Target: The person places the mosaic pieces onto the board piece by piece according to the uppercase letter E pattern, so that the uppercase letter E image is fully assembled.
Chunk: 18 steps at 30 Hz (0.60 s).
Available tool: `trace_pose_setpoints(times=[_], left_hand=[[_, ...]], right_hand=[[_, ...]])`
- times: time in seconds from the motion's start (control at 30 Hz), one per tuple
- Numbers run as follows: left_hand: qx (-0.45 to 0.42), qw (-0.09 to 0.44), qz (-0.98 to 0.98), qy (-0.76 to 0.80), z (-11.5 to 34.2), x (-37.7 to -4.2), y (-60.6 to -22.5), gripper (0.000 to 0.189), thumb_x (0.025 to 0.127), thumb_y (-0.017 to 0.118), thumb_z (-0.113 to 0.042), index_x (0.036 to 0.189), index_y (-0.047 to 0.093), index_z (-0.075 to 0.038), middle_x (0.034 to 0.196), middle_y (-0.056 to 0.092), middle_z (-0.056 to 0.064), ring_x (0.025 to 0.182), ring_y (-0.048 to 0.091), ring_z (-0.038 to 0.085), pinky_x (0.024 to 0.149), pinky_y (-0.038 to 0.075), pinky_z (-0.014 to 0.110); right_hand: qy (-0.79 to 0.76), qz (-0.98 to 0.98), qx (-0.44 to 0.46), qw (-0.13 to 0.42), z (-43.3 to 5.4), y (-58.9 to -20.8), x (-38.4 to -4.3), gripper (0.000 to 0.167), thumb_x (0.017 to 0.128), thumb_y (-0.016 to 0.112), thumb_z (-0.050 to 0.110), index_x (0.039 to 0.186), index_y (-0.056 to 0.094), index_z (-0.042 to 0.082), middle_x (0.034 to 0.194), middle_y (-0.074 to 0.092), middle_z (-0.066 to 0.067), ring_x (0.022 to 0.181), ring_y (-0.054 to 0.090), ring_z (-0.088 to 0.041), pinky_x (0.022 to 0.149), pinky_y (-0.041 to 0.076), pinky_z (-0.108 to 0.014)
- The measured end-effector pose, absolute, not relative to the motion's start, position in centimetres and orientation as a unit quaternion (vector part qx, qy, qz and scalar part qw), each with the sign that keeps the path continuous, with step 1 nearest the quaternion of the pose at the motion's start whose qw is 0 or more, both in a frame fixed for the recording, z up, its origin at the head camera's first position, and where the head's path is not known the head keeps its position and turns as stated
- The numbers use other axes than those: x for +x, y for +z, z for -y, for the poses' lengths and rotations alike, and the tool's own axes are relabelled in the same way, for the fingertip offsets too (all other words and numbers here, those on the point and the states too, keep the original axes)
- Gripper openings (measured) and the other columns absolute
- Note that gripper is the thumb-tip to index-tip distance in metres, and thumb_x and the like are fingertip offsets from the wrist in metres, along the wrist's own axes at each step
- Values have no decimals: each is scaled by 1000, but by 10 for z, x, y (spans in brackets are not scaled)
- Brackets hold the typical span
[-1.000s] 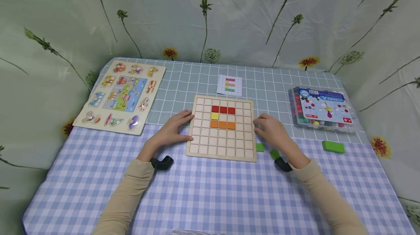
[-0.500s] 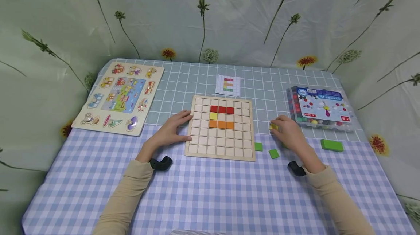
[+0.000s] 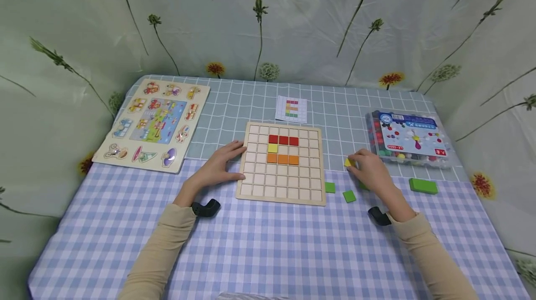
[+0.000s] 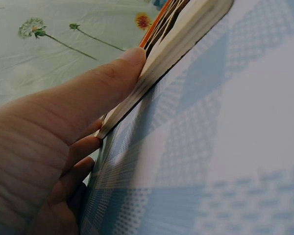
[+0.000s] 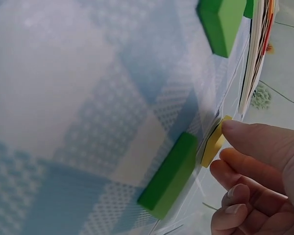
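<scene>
Right grip point(image 3: 370, 170): thumb and curled fingers pinch a yellow tile point(image 5: 214, 148) by its edges, a light hold that seems apt for so small a piece; whether it is off the worktop point(image 3: 268, 249) is hard to tell, as the fingers hide part.
Left grip point(image 3: 212, 170): spread rather than closed, thumb nearer the person and fingertips farther off, all against the side of a wooden grid board point(image 3: 282, 180), probably to keep it from sliding.
Board: between the two grips, touching the left one, apart from the right; red, yellow and orange squares sit in it.
Green tiles point(image 3: 349, 196): on the near side of the right grip, one partly under it, apparently set there for easy reach.
Pattern card point(image 3: 291, 109): beyond both grips, past the board, perhaps so it stays readable.
Arms: both slant inward from the near side, hands low.
</scene>
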State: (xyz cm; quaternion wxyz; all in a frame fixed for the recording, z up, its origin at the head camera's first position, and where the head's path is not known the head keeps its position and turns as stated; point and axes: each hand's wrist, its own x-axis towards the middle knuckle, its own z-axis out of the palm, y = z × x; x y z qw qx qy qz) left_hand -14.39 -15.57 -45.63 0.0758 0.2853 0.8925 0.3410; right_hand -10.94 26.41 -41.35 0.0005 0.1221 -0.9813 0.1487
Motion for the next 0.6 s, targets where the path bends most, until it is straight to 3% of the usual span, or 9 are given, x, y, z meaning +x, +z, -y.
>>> trace_pose_setpoints(times=[0.6], left_hand=[[286, 74, -892, 342, 154, -144, -456, 81, 73, 79, -31, 140, 43, -3, 151, 34, 18, 143, 24, 38, 114, 23, 57]], right_hand=[[145, 981, 130, -7, -258, -412, -111, 28, 80, 70, 8, 104, 68, -8, 94, 66, -21, 85, 62, -33, 74, 52, -46]])
